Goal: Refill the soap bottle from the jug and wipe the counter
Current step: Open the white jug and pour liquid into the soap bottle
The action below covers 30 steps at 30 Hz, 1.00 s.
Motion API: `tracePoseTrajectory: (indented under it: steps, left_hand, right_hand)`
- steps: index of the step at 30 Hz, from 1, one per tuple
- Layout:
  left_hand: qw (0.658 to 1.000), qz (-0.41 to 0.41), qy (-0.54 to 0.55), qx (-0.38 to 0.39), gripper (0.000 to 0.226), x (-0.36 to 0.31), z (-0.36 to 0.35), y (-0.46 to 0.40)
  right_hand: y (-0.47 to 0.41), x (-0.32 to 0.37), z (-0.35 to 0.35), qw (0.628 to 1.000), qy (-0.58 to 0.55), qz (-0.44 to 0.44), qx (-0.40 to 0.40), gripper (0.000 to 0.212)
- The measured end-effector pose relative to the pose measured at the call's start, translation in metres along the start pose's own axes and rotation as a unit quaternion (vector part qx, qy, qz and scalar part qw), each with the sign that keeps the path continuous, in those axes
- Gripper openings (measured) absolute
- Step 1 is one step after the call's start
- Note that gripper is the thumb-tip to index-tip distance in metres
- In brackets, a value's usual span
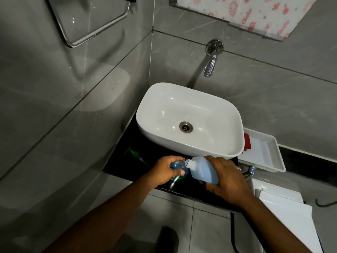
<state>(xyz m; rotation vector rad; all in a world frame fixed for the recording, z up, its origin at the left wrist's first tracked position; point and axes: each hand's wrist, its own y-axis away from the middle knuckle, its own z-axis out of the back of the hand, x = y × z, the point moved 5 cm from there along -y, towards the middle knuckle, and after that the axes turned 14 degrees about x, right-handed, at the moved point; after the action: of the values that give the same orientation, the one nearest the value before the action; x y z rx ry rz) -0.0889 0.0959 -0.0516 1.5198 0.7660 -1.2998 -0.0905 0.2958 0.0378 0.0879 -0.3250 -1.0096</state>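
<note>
My right hand [225, 177] grips the tipped jug [203, 170], spout pointing left at the bottle [177, 168] mouth; my left hand [166, 169] clamps that bottle.

Overall light: dim from where I sit; the grey wall tiles [73, 106] read murky.
Brightest area: the white basin [189, 121], with soft highlights on its inner wall.
Glare: small glints on the chrome tap [209, 67] and the towel rail [94, 31]; a pale reflection on the left wall.
Shadows: the tap throws a soft one down the wall; the black surface [127, 157] swallows detail.
Distortion: I see tile lines bowing toward the edges, wide-angle.
Sharpness: centre fair; forearms and floor at the bottom look soft.
</note>
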Motion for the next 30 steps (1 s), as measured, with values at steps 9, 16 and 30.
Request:
tracePoseTrajectory:
  steps: [9, 16, 30]
  left_hand:
    - [1.0, 0.013, 0.02, 0.005, 0.044, -0.001, 0.001, 0.001]
    - [0.999, 0.021, 0.025, 0.006, 0.046, -0.002, 0.001, 0.001]
    - [0.999, 0.023, 0.031, 0.006, 0.047, -0.009, -0.001, 0.006]
  right_hand:
    - [-0.005, 0.007, 0.011, 0.996, 0.086, 0.009, 0.014, 0.086]
    - [-0.006, 0.009, 0.017, 0.994, 0.103, 0.003, 0.037, 0.086]
    - [-0.008, 0.018, 0.027, 0.988, 0.142, 0.001, 0.056, 0.088]
